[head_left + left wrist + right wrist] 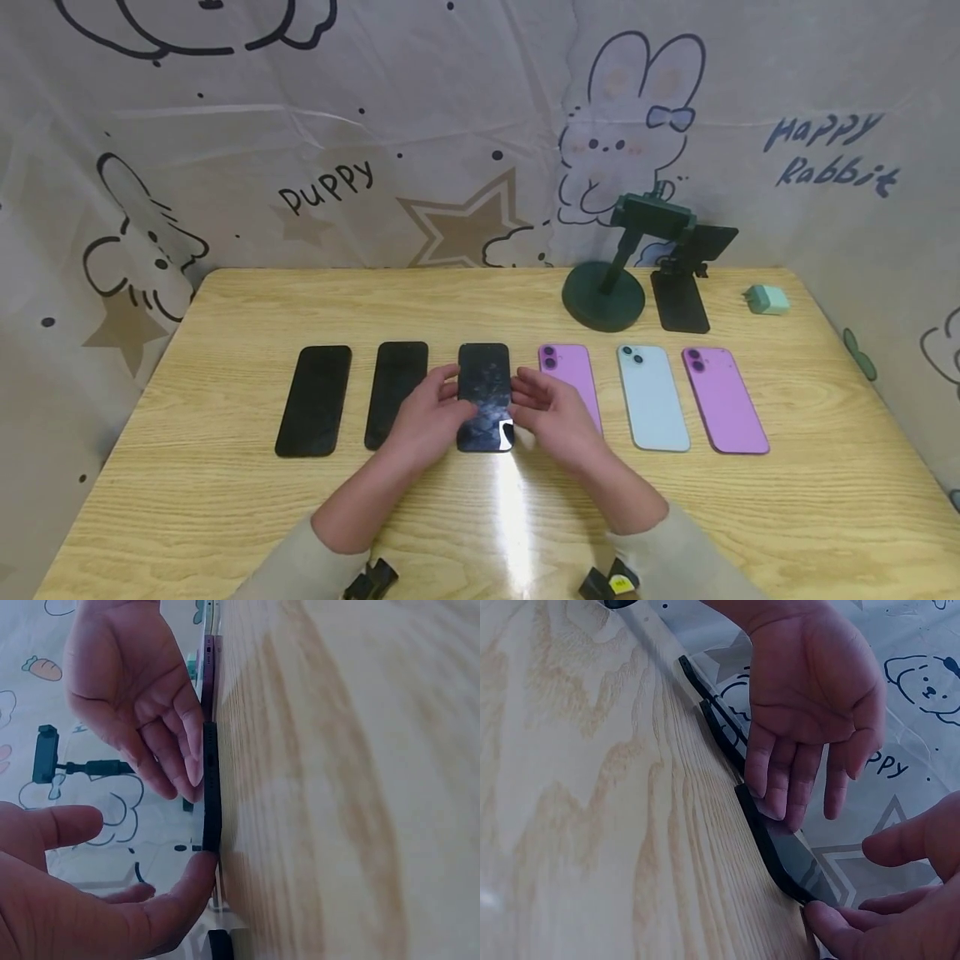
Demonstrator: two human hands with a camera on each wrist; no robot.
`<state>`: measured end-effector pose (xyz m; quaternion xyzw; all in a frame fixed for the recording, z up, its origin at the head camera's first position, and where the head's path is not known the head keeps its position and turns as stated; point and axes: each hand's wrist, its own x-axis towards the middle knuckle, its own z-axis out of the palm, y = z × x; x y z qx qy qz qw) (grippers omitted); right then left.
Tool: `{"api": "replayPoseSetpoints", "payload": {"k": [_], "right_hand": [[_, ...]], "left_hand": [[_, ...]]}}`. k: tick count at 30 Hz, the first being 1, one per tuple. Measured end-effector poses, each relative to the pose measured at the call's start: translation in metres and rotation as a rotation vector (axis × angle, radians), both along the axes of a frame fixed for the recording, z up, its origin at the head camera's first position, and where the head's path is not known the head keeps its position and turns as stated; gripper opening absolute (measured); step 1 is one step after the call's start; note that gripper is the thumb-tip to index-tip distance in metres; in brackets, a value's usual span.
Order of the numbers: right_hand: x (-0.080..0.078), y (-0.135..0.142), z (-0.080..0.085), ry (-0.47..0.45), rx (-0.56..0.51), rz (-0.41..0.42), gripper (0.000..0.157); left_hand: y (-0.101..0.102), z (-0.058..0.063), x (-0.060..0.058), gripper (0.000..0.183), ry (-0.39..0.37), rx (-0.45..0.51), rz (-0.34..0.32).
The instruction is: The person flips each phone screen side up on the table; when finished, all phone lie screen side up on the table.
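A dark smartphone point(483, 379) lies screen up between my two hands, with a bright reflection near its lower corner. My left hand point(429, 417) is at its left edge, fingers relaxed; in the left wrist view a fingertip touches the side of the phone point(212, 787). On the opposite edge is my right hand point(558, 417), fingers loosely extended and fingertips at the phone's side. Neither hand is curled round it. Under the left hand a black phone point(401, 367) is partly covered. The right hand partly hides a purple phone point(573, 362) lying back up.
Another black phone point(313, 400) lies far left. To the right lie a pale blue phone point(654, 404) and a second purple phone point(725, 404). Behind stand a dark green phone stand point(603, 296), a black stand point(681, 300) and a mint charger plug point(767, 300). A printed cloth point(450, 125) hangs behind the table.
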<state>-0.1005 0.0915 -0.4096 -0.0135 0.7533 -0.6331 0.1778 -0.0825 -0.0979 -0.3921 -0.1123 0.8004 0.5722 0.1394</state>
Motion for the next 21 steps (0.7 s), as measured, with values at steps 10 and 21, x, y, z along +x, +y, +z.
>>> {"api": "replayPoseSetpoints", "payload": {"k": [10,21], "right_hand": [[0.006,0.023,0.006,0.102,0.106,0.001,0.055],[-0.004,0.069,0.010,0.166,0.290,-0.027,0.055]], "left_hand": [[0.013,0.011,0.010,0.055,0.185,-0.145,-0.084],[0.054,0.005,-0.001,0.056,0.096,0.043,-0.185]]}}
